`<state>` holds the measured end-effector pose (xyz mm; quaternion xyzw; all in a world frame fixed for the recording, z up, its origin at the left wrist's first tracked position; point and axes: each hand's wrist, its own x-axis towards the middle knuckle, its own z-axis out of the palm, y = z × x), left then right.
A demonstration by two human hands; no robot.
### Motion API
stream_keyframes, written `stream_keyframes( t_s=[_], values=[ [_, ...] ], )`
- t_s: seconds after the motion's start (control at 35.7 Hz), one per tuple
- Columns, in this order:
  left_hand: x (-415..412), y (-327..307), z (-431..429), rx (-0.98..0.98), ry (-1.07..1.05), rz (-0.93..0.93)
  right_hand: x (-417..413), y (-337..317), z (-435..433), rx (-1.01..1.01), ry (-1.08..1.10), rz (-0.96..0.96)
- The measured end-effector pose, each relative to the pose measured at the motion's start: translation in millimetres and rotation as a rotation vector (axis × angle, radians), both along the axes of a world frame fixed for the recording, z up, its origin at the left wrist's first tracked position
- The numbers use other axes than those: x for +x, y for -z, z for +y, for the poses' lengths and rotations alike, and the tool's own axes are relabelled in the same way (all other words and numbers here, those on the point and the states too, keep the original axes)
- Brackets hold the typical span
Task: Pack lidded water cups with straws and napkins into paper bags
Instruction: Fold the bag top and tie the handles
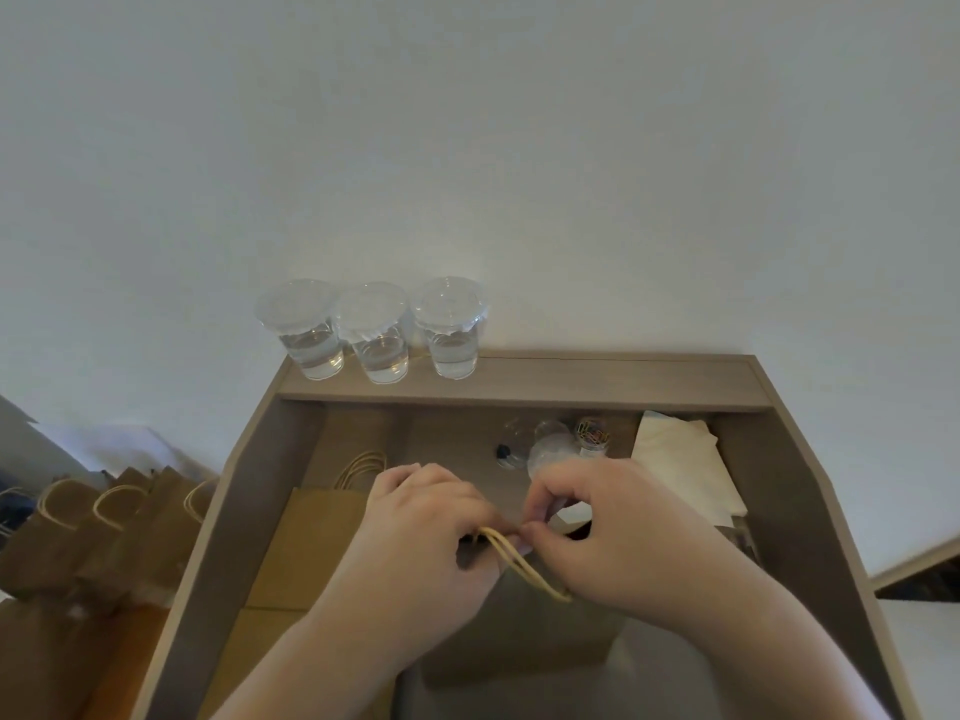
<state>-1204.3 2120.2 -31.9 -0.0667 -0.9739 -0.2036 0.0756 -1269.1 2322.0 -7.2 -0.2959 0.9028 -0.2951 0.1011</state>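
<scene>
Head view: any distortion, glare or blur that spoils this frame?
Head view: wide-angle stretch splays the desk walls outward; light soft and dim, no harsh glare on the lidded cups; left hand and right hand slightly soft, yet the bag handles they pinch are readable; the paper bag beneath lies in shadow.

Matt brown paper bag [311, 553], clear glossy plastic cups [379, 332], matt wood-look desk [571, 379].

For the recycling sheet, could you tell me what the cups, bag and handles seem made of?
Cups: clear glossy plastic, probably; the water shows through. Bag: matte brown paper, likely kraft, with a straight folded edge. Handles: pale tan cord, perhaps twisted paper; too blurred to be sure.
</scene>
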Motion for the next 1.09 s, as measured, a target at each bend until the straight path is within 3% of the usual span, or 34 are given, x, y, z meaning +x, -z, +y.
stream_keyframes(
  t_s=[0.56, 0.87, 1.04, 1.09],
  values=[
    [-2, -2, -4, 0.021, 0.032, -0.081, 14, -1, -11, 0.152, 0.044, 0.031],
    [0, -3, -17, -0.066, 0.077, -0.076, 19, -3, -24, 0.268, 0.017, 0.197],
    [-2, 3, -25, -0.029, 0.063, -0.059, 3, -4, -19, 0.185, -0.045, 0.103],
    [1, 5, -32, -0.034, 0.048, -0.062, -1, -6, -10, -0.006, -0.009, 0.115]
  ],
)
